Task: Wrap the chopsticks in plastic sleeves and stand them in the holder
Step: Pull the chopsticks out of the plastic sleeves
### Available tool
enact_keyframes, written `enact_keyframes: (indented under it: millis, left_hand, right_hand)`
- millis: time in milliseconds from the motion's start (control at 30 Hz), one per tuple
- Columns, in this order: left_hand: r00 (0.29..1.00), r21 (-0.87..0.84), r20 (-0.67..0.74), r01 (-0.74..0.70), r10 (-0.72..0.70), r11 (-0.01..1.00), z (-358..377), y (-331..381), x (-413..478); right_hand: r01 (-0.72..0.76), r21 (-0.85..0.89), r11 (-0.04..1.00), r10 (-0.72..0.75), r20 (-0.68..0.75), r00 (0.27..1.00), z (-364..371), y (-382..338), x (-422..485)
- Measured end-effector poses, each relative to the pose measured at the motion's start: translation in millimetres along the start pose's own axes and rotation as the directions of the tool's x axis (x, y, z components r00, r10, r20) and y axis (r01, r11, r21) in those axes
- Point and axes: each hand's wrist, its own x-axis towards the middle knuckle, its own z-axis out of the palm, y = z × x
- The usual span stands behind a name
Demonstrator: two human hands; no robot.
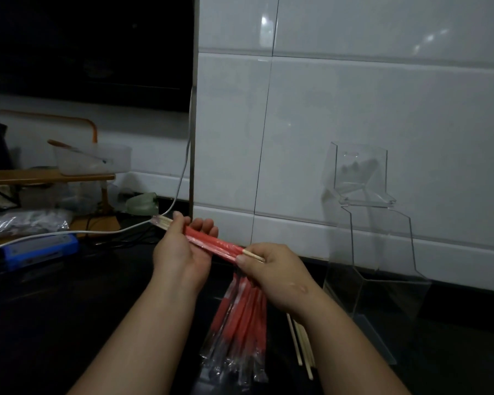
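Dark counter (69, 309), white tile wall (354, 109) behind. My left hand (180, 249) curls round a red sleeve (211, 242), held in the air over the counter's middle. My right hand (274, 269) pinches the chopsticks (253, 255) sticking out of its right end; tips also poke out far left. Clear holder (377, 252) stands right, against the wall. Spare sleeves (240, 323) lie near me, loose chopsticks (300, 343) just right of them. White cable (97, 232) and blue box (40, 249) left.
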Motion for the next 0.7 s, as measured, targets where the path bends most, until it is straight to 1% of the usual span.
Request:
enact_keyframes:
  millis: [67, 100, 167, 233, 400, 567, 700]
  left_hand:
    - [1.0, 0.027, -0.019, 0.021, -0.021, 0.999, -1, -4, 0]
    - [0.999, 0.043, -0.009, 0.031, -0.031, 0.999, -1, -8, -2]
    - [0.998, 0.065, 0.03, 0.046, -0.048, 0.997, 2, -14, -7]
    - [0.995, 0.07, 0.07, 0.06, -0.065, 0.996, 5, -17, -11]
    - [0.995, 0.138, 0.1, 0.016, -0.03, 0.99, 7, -17, -16]
    - [0.993, 0.203, 0.108, 0.016, -0.038, 0.979, 11, -22, -25]
    - [0.985, 0.255, 0.159, 0.022, -0.064, 0.967, 13, -28, -33]
  right_hand:
    - [0.025, 0.088, 0.996, -0.018, -0.073, 0.997, 5, -3, -1]
    - [0.043, 0.137, 0.99, -0.023, -0.143, 0.989, 7, -4, -1]
    - [0.092, 0.203, 0.975, -0.024, -0.314, 0.949, 11, -7, 0]
    - [0.133, 0.255, 0.958, -0.016, -0.415, 0.91, 12, -8, 2]
    - [0.158, 0.327, 0.932, 0.026, -0.493, 0.87, 15, -5, 0]
    - [0.167, 0.34, 0.925, 0.034, -0.514, 0.857, 17, 1, 2]
    - [0.171, 0.333, 0.927, 0.034, -0.529, 0.848, 24, 0, 2]
